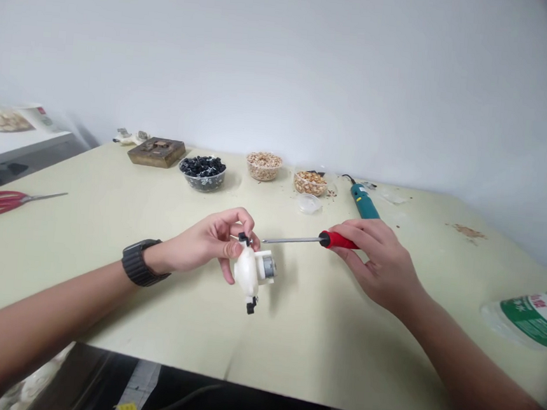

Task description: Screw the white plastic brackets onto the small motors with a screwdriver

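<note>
Pinched in my left hand [225, 242] is a white plastic motor assembly [247, 273], raised above the table. A silver motor [269, 266] sticks out of its right side, and small black clips sit at its top and bottom ends. My right hand [376, 259] is closed round the red handle of a screwdriver [294, 239]. Its metal shaft points left, the tip close to a small screw by the top black clip; whether they touch I cannot tell.
Along the back stand tubs of black parts [203, 173], of pale small pieces [263, 166] and of brassy ones [310, 183]. A teal power screwdriver [364, 200] lies behind my right hand. Red scissors [3, 202] are at left, a metal block [156, 152] behind, a green-labelled bottle [534, 317] at right.
</note>
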A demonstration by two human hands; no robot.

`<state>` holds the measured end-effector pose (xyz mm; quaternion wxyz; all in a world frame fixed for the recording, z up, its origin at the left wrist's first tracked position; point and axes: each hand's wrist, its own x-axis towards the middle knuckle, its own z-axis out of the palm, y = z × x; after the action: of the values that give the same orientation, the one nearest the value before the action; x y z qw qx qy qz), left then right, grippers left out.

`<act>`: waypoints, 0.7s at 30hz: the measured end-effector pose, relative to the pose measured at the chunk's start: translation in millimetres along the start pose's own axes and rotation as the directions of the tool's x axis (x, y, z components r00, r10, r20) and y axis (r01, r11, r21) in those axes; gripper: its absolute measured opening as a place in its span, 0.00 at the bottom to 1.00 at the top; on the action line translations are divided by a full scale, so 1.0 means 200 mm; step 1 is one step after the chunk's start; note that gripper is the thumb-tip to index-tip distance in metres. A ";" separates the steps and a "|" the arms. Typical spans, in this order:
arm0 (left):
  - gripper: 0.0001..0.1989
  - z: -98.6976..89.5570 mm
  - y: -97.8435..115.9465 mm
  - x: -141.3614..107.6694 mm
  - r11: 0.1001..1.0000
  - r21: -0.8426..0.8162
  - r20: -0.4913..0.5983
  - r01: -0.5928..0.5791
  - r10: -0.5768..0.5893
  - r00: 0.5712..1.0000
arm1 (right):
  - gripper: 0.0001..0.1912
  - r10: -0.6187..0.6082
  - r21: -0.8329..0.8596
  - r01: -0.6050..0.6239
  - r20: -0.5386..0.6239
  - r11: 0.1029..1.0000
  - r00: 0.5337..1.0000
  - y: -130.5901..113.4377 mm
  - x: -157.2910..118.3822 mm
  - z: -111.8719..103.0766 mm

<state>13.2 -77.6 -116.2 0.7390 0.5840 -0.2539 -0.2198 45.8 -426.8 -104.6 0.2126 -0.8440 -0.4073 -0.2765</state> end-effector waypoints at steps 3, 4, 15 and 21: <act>0.16 0.01 0.01 0.00 1.000 -0.005 0.018 0.014 -0.014 1.000 | 0.07 -0.013 -0.033 0.012 -0.033 0.999 0.999 0.00 -0.01 0.02; 0.16 0.02 0.01 0.00 1.000 -0.006 0.019 0.017 -0.017 1.000 | 0.07 -0.014 -0.036 0.013 -0.043 0.999 0.999 0.00 -0.01 0.03; 0.15 0.02 0.00 0.00 1.000 0.008 0.031 0.018 -0.018 0.999 | 0.06 -0.009 -0.027 0.008 -0.052 1.000 0.999 -0.01 -0.01 0.05; 0.16 -0.02 -0.02 0.01 1.000 0.017 -0.005 0.007 -0.007 1.000 | 0.07 0.059 -0.031 -0.060 -0.045 0.998 0.997 0.00 -0.02 0.06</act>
<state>16.6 -77.0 -119.6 0.7337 0.5918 -0.2519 -0.2190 46.8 -422.0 -115.1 0.2161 -0.8529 -0.3726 -0.2950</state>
